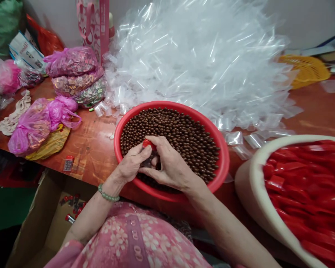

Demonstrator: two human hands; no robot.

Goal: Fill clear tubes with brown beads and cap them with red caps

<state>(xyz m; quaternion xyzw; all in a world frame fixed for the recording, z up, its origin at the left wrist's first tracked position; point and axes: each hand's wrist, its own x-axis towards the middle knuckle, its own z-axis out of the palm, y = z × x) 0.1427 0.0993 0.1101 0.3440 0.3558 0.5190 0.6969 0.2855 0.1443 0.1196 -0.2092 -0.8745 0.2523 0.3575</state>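
Both hands meet above the near side of a red basin [225,160] filled with small round brown balls [170,123]. Between them is a small clear plastic container [147,162] with dark contents and a red cap [146,143]. My left hand [131,163] grips it from the left, its thumb by the cap. Curled round the other side, my right hand [171,163] has its fingers over the top and its thumb below. Fingers hide much of the container.
Clear plastic sleeves [201,63] are heaped behind the basin. At right stands a cream tub [247,178] of red plastic pieces [309,190]. Pink bags [30,126] lie left, near a small filled container [68,163]. Below the table edge, a cardboard box [48,216] holds several red-capped containers.
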